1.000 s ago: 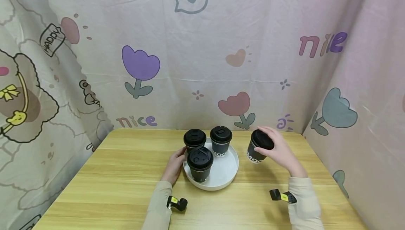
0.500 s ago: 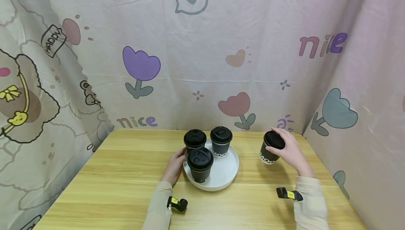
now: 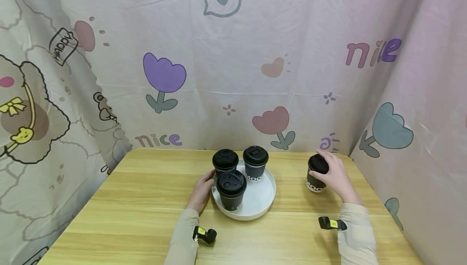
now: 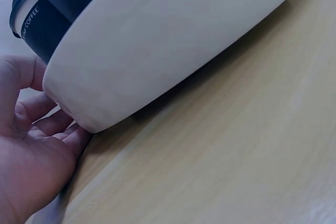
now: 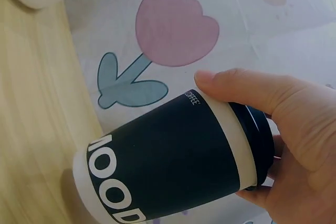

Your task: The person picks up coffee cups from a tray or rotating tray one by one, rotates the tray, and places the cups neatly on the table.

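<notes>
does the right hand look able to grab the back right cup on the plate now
Probably not as it is: the right hand is holding another cup. If freed, the way to the back right cup on the plate looks open.

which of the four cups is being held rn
The rightmost cup in the head view: the right hand grips it, apart from the white plate, where the other three cups cluster.

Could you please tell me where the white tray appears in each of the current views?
Head: the white tray sits at lower middle, with three cups on it.
Left wrist: it fills the upper middle, seen from its outer side.
Right wrist: only part shows, in the top-left corner.
Shared landmark: the wooden tabletop.
</notes>
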The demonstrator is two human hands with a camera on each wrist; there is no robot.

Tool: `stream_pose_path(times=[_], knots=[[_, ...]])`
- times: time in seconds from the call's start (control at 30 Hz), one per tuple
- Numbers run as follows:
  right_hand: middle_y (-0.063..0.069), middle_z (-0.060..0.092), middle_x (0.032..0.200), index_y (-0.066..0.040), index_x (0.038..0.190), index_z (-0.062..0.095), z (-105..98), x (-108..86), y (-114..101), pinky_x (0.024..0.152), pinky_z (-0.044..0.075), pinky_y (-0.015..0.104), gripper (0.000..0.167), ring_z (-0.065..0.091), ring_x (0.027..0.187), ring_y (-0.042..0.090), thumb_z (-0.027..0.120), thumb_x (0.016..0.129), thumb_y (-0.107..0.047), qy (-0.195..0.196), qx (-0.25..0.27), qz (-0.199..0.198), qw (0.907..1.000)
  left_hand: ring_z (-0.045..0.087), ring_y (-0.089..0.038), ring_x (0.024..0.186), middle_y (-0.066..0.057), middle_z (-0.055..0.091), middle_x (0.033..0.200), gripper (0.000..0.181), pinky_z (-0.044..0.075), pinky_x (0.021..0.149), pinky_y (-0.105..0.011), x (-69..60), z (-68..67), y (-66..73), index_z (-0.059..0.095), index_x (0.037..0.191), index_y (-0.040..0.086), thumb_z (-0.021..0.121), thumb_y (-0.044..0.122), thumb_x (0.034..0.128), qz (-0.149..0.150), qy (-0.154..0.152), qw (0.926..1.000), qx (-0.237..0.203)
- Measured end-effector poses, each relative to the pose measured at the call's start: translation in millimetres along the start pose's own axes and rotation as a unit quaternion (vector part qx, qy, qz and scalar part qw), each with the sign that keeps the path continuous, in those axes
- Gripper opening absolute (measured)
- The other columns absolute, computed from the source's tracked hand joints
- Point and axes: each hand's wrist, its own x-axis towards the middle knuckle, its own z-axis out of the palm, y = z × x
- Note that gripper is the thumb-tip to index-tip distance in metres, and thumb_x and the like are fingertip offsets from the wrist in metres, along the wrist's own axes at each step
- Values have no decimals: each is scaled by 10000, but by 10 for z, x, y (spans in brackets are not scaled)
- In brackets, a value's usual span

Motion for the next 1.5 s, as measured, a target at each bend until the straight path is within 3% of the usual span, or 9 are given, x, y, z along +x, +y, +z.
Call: stream_pose_path(times=[0.73,1.5], knots=[[351,351,1427,12,1447,383,39,-32,132,1027,292,717,780,297,1283,576,763,812,-236,290,-381,782,9958,257,-326,1473,-207,352,1548,643,205,1225,-457,2,7,-1,383,1459,-42,454,-40,820,25,106,9999,121],[326,334,1449,-33,1470,369,65,-48,148,1007,293,718,787,276,1302,561,747,829,-290,283,-510,909,9942,255,-311,1474,-209,360,1543,667,215,1212,-439,46,-3,-47,393,1449,-54,438,-55,783,44,124,9999,101]])
